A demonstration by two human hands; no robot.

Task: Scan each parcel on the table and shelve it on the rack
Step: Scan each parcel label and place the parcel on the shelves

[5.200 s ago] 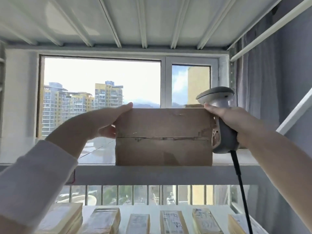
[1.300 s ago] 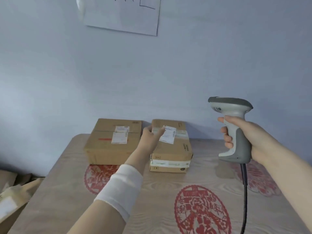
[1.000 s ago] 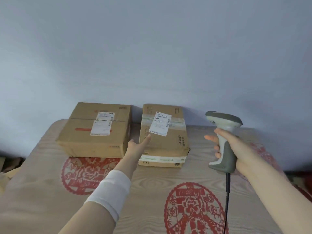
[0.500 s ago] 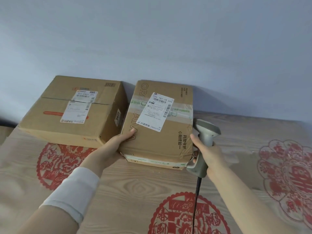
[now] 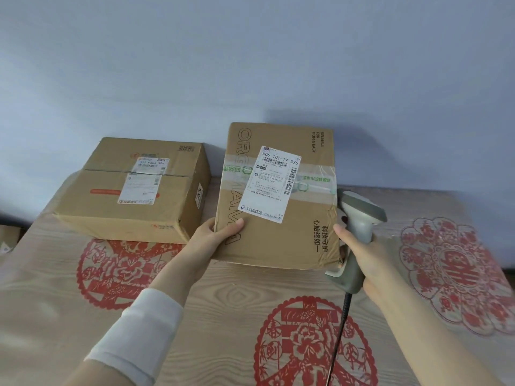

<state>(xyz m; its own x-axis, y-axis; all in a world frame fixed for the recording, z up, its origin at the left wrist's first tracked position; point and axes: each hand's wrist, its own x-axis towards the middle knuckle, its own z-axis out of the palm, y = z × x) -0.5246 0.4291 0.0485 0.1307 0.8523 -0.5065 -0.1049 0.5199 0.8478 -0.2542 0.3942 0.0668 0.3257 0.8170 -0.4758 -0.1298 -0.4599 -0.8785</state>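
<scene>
Left hand [image 5: 211, 240] grips the parcel [image 5: 278, 238], label [image 5: 274, 182] up, long axis toward the wall [image 5: 250, 65]; right hand [image 5: 365, 254] clasps the scanner [image 5: 359, 215]

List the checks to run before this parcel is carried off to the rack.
1. Left hand grips the taped parcel at its near left edge, thumb on top: ok.
2. Shipping label faces up, uncovered: ok.
3. Right hand holds the barcode scanner: ok.
4. Scan registered: cannot tell.
5. Parcel's right side supported: cannot tell; the right hand is beside it, busy with the scanner.
6. Scanner cable hangs clear of the parcel: ok.
</scene>
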